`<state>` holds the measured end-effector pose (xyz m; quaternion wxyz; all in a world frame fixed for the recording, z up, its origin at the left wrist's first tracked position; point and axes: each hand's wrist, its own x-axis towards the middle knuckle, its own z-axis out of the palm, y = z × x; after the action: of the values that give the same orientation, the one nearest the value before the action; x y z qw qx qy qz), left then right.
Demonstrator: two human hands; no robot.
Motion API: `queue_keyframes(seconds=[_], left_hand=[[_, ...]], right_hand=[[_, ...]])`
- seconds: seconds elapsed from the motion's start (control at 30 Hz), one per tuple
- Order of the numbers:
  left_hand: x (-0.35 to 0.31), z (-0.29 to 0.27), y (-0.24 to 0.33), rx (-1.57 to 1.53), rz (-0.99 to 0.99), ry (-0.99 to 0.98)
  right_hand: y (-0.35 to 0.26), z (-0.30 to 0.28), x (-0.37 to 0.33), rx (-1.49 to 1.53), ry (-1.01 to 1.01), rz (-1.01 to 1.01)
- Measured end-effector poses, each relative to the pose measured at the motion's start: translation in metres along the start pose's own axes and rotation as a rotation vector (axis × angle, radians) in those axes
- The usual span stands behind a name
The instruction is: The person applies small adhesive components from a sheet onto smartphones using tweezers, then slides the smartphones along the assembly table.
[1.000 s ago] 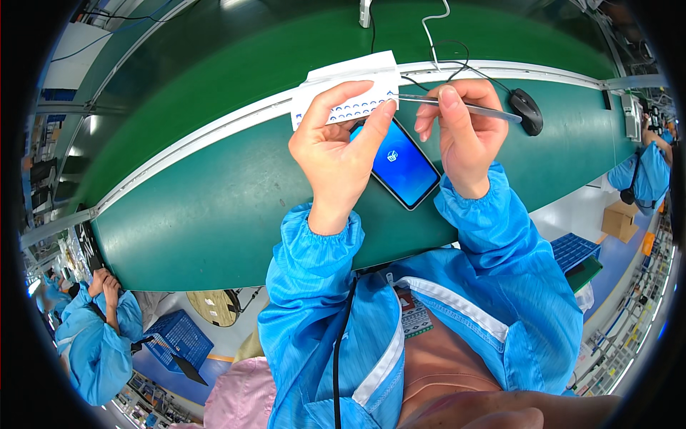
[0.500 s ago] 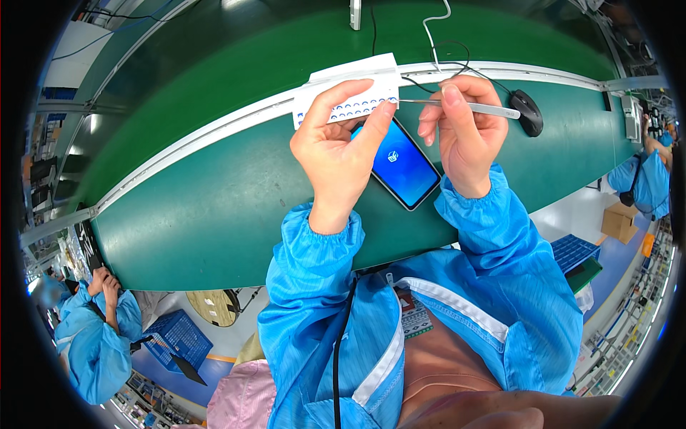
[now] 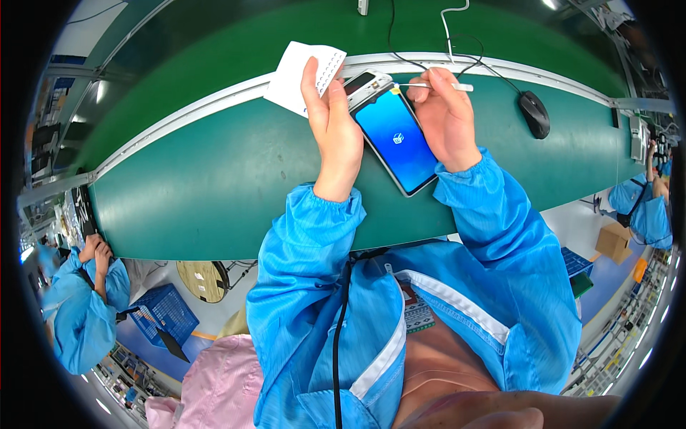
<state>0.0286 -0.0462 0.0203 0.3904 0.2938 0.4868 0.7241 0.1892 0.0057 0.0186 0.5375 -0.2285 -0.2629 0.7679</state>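
My left hand is closed on a white sheet of small round-marked labels, tilted up beyond the phone. Between the fingers of my right hand is a pair of slim metal tweezers, pointing left. Their tips reach the top right corner of a phone, where a small yellowish patch shows. The phone lies on the bench, its blue screen lit with a white logo. Against its top end sits a whitish piece with a dark window; its kind I cannot make out.
A black mouse rests on the green bench at right, its cable running back to a metal rail. A white cable hangs behind. Co-workers in blue are at both sides; a blue crate stands lower left.
My left hand has turned and drawn the label sheet leftward, off the phone's top end. My right hand has moved left and down, bringing the tweezers from the sheet to the phone's top corner.
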Motion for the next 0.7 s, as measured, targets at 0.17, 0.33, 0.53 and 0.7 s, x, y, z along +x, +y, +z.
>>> queue_keyframes(seconds=[0.17, 0.33, 0.53, 0.7], left_hand=[[0.015, -0.008, 0.000, -0.060, -0.065, -0.153], [0.013, -0.009, -0.001, -0.064, -0.111, -0.144], [0.012, -0.008, -0.004, -0.038, -0.089, -0.129], [0.011, -0.007, -0.001, -0.028, -0.115, -0.121]], right_hand=[[0.010, 0.005, -0.023, -0.039, 0.068, 0.055], [0.001, 0.020, -0.011, -0.363, 0.115, -0.049], [0.002, 0.014, -0.005, -0.408, 0.067, -0.080], [0.005, 0.021, -0.011, -0.440, 0.170, -0.064]])
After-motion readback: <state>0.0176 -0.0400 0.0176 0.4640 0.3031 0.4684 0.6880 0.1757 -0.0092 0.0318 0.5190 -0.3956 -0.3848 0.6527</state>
